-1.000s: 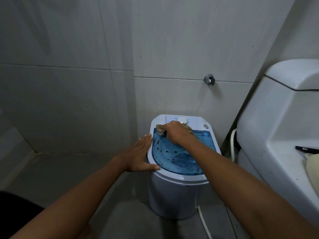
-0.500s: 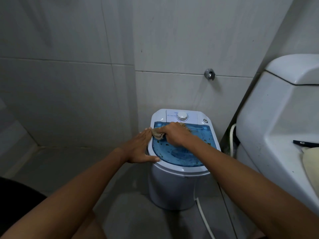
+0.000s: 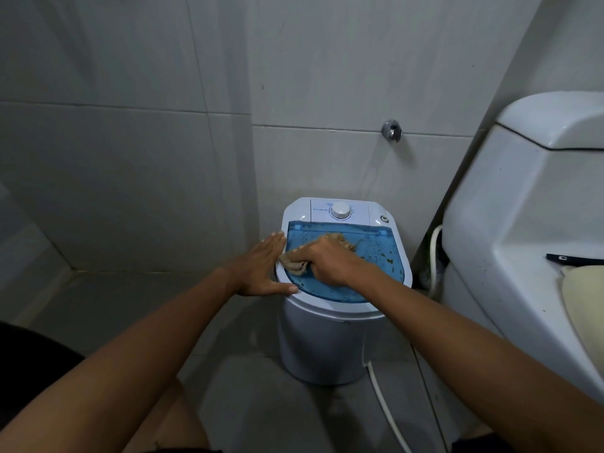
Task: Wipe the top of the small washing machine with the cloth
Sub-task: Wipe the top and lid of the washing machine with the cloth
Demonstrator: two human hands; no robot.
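Note:
A small white washing machine (image 3: pixel 327 341) stands on the floor against the tiled wall. Its top has a blue see-through lid (image 3: pixel 382 253) with dark specks and a white dial (image 3: pixel 340 210) at the back. My right hand (image 3: pixel 330 263) grips a tan cloth (image 3: pixel 294 261) and presses it onto the left side of the lid. My left hand (image 3: pixel 258 269) lies flat with straight fingers against the machine's left rim, thumb along the front edge.
A white toilet tank (image 3: pixel 523 197) stands close on the right, with a dark phone (image 3: pixel 572 259) and a pale cloth on it. A white hose (image 3: pixel 385 410) runs over the floor beside the machine. A metal wall valve (image 3: pixel 391 130) sits above.
My right hand has dragged the cloth from the back of the lid toward its left front edge. The dial is now uncovered. My left hand stays on the rim.

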